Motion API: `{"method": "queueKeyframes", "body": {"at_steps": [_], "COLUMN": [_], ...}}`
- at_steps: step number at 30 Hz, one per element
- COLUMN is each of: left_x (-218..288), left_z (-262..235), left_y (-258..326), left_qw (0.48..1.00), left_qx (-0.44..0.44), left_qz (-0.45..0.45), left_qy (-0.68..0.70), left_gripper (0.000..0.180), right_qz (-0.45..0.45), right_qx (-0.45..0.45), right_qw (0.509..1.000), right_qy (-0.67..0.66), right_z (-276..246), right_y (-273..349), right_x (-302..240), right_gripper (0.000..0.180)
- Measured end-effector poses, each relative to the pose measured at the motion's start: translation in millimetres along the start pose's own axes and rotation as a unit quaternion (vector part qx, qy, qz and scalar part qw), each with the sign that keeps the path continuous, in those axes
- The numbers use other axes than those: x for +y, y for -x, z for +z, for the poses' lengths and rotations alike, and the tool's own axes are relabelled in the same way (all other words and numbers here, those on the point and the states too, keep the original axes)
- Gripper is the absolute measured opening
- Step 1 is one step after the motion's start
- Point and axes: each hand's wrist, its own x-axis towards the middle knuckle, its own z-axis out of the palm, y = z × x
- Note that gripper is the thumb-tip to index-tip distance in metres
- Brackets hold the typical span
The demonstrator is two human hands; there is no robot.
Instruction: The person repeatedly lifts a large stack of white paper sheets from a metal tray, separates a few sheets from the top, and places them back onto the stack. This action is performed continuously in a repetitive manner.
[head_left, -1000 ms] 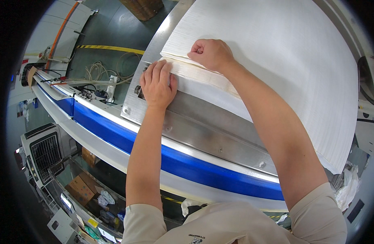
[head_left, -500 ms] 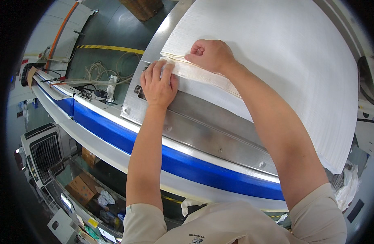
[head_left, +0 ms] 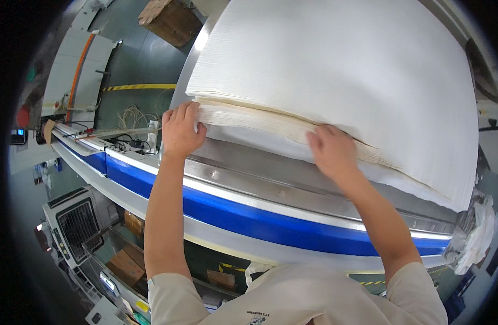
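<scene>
Head view: the big white paper stack [head_left: 335,70] lies on the metal surface [head_left: 292,181]. Left hand [head_left: 179,130] pinches its near-left corner; right hand [head_left: 331,150] lies flat, fingers slipped between sheets. Best lift both evenly, keeping the edges square.

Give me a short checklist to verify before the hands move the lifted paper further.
1. Left hand grips the lifted sheets at their left corner: ok.
2. Right hand has its fingers under the lifted edge: ok.
3. Lifted sheets parted from the stack along the whole front edge: cannot tell, the far right is unclear.
4. Metal table in front of the stack bare: ok.
5. Number of sheets lifted: cannot tell.
</scene>
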Motion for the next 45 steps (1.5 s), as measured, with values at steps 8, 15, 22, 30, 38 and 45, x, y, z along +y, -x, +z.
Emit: {"method": "queueKeyframes", "body": {"at_steps": [8,15,22,30,38,45], "left_x": [11,16,11,8,13,11], "left_z": [6,8,15,19,11,16], "left_y": [-8,-8,-3,2,0,0], "left_qw": [0.998,0.997,0.996,0.994,0.995,0.994], "left_qx": [0.049,0.067,0.084,0.105,0.102,0.109], "left_qz": [-0.011,-0.026,-0.011,0.004,-0.012,-0.008], "left_qy": [-0.042,-0.014,-0.010,-0.007,0.000,-0.002], "left_gripper": [0.054,0.047,0.045,0.042,0.042,0.039], "right_qz": [-0.026,-0.054,-0.114,-0.142,-0.161,-0.169], "right_qx": [0.089,0.098,0.102,0.093,0.077,0.041], "right_qw": [0.996,0.994,0.988,0.985,0.983,0.981], "right_qy": [0.012,0.010,-0.013,-0.036,-0.050,-0.089], "right_z": [-50,-46,-31,-22,-19,-5], "right_y": [71,50,14,1,-6,-58], "right_x": [76,51,13,-18,-30,-71], "right_gripper": [0.024,0.021,0.020,0.019,0.018,0.019]}}
